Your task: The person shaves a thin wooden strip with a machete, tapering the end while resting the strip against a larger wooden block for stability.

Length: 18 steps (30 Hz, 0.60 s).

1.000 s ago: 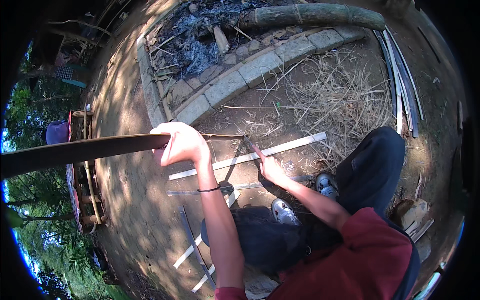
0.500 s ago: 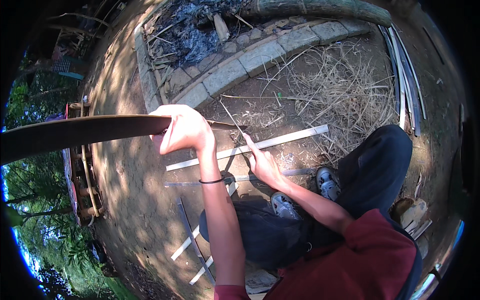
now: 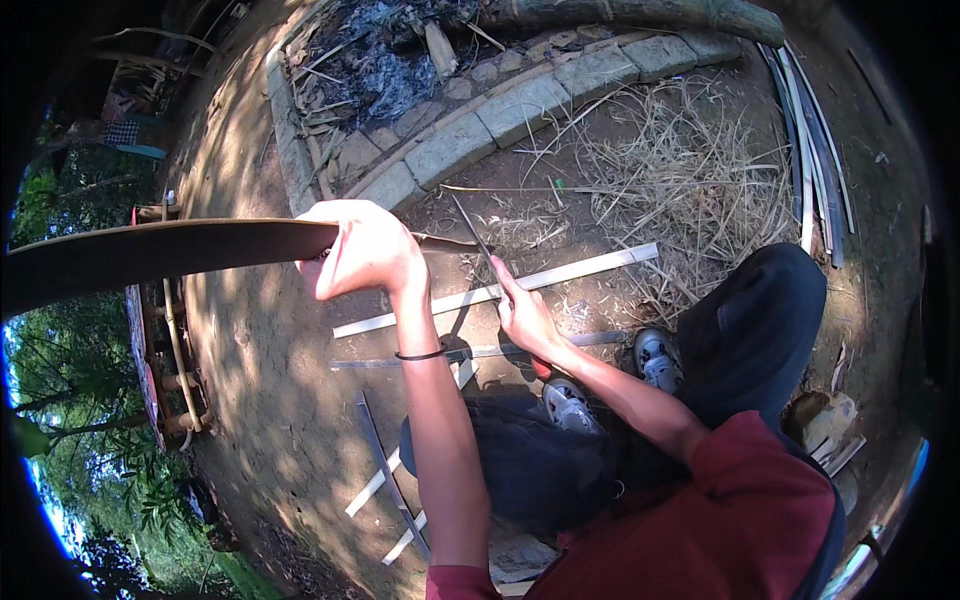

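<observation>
My left hand (image 3: 365,250), with a dark band on its wrist, is closed around a long, broad bamboo strip (image 3: 170,262). The strip runs out past the left edge of the view, dark on the side I see. Its narrower short end (image 3: 448,243) sticks out to the right of the hand. My right hand (image 3: 527,318) grips a knife, index finger stretched along it. The thin knife blade (image 3: 470,222) points up and left, beside the strip's short end; whether they touch I cannot tell. A reddish piece, perhaps the handle's end (image 3: 541,369), shows under my right wrist.
A pale bamboo slat (image 3: 500,291) and a dark slat (image 3: 480,353) lie on the ground below my hands. Crossed slats (image 3: 385,480) lie left of my leg. Farther off are a shavings pile (image 3: 690,180), a brick-edged ash pit (image 3: 530,108) and a thick log (image 3: 640,15).
The strip's long left part has risen slightly. The knife blade has turned to show more of its flat side, its tip shifting right. A reddish piece now shows below my right wrist.
</observation>
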Each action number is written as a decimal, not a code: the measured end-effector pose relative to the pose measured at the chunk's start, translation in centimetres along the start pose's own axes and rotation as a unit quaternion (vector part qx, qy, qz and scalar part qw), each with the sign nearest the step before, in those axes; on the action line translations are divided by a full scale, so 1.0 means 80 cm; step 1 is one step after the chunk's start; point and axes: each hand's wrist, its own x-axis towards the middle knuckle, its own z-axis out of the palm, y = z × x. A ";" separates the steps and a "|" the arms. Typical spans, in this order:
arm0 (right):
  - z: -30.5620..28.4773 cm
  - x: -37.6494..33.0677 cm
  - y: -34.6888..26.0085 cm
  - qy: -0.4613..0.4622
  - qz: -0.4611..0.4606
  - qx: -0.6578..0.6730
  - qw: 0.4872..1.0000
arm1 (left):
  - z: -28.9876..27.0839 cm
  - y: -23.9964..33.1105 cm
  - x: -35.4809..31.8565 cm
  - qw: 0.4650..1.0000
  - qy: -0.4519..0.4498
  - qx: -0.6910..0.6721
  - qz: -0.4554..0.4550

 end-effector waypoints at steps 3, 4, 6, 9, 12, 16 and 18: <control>0.027 -0.014 0.065 -0.048 -0.012 -0.211 0.976 | -0.010 0.011 0.024 1.000 0.011 -0.013 0.023; 0.012 -0.001 0.116 -0.019 0.047 -0.207 0.977 | 0.011 0.018 0.001 0.999 -0.012 -0.033 0.006; 0.020 0.001 0.091 -0.091 0.062 -0.191 0.975 | -0.015 -0.003 0.031 1.000 -0.005 0.004 0.024; 0.005 0.021 0.104 -0.003 0.056 -0.057 0.997 | 0.010 0.010 0.003 0.998 0.011 -0.045 0.042; 0.019 0.012 0.034 0.007 0.051 0.043 0.998 | -0.003 0.006 0.027 0.999 0.023 -0.016 0.043; 0.017 -0.017 0.004 -0.070 0.057 -0.062 0.994 | -0.017 -0.003 0.035 0.998 0.031 0.026 0.051; 0.014 -0.013 0.090 -0.023 0.031 -0.199 0.979 | 0.008 0.013 0.007 1.000 0.000 -0.006 0.023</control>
